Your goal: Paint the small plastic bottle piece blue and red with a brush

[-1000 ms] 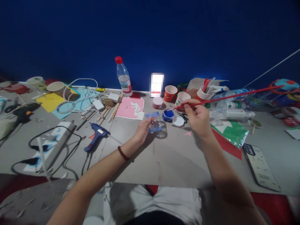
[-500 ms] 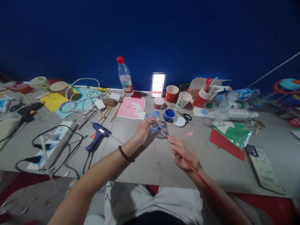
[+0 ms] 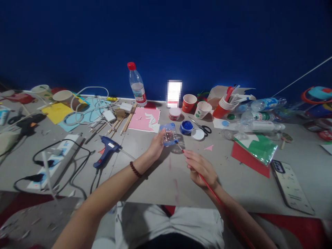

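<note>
My left hand (image 3: 157, 145) is closed on a clear plastic bottle piece (image 3: 169, 135) with blue along its upper and lower edges. In my right hand (image 3: 201, 167) is a long red paintbrush (image 3: 207, 183), gripped like a pen. Its dark tip meets the lower right edge of the plastic piece. Just beyond stands an open jar of blue paint (image 3: 186, 128), with a white lid (image 3: 197, 134) lying beside it. Scissors (image 3: 206, 129) rest behind the lid. A small scrap of pink paper (image 3: 209, 148) lies to the right.
At left are a blue glue gun (image 3: 105, 152), a power strip (image 3: 55, 162) and tangled cables. A red-capped bottle (image 3: 137, 88) stands behind pink paper (image 3: 142, 117). Paper cups (image 3: 190, 103), plastic bottles (image 3: 259, 117), a green packet (image 3: 259, 148) and a phone (image 3: 292, 186) occupy the right.
The view has shifted very slightly. Both hands keep their grips, and the brush tip stays at the lower edge of the plastic bottle piece.
</note>
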{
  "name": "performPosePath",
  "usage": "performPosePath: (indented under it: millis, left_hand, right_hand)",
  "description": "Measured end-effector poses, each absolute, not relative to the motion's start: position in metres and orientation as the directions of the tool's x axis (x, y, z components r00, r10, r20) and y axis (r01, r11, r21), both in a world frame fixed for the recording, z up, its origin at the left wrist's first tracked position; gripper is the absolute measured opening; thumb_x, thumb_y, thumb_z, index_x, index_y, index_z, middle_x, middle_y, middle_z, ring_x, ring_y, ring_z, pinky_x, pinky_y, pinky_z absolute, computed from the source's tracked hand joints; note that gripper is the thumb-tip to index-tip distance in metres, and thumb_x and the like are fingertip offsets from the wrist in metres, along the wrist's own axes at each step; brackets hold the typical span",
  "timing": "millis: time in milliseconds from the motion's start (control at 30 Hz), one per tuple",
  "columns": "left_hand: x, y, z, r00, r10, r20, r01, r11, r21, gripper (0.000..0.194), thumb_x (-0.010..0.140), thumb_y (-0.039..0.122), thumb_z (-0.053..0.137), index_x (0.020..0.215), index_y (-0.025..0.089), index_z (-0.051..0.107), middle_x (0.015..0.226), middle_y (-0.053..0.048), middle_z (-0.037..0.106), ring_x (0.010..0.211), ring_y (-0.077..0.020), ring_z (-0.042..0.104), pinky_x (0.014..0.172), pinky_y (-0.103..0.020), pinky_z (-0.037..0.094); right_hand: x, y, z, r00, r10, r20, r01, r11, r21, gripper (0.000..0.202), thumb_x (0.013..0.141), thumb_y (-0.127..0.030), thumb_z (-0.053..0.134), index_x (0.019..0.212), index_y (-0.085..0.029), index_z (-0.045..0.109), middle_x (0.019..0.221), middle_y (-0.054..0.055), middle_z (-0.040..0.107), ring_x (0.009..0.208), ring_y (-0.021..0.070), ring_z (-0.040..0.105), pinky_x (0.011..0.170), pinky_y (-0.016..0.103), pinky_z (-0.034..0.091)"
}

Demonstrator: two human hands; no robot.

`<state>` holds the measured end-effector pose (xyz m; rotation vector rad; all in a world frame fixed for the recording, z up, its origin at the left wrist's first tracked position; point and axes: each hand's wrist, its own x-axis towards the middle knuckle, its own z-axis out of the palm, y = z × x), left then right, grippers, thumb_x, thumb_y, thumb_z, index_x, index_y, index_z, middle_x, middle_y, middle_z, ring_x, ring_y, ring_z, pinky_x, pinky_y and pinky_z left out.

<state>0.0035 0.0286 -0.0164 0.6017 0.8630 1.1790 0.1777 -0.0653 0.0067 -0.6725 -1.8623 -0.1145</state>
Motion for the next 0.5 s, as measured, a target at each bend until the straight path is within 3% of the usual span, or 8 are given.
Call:
performPosePath:
  millis: [500]
  left_hand:
    - [0.0056, 0.0264, -0.0124, 0.127, 0.968, -0.216, -0.551, 0.25, 0.796, 0.054, 0.065, 0.063, 0.082, 0.087, 0.015, 0.074, 0.086, -0.007, 0.073, 0.08, -0.0187, 0.066, 0.075, -0.031, 0.052]
  right_hand:
    - [0.1723, -0.0683, 0.011, -0.242, 0.401, 0.883, 0.482, 0.84, -0.249, 0.024, 0.092, -0.003, 0.053, 0.113, -0.008, 0.065, 0.097, 0.017, 0.078, 0.109, 0.0232, 0.073, 0.089, 0.035, 0.066]
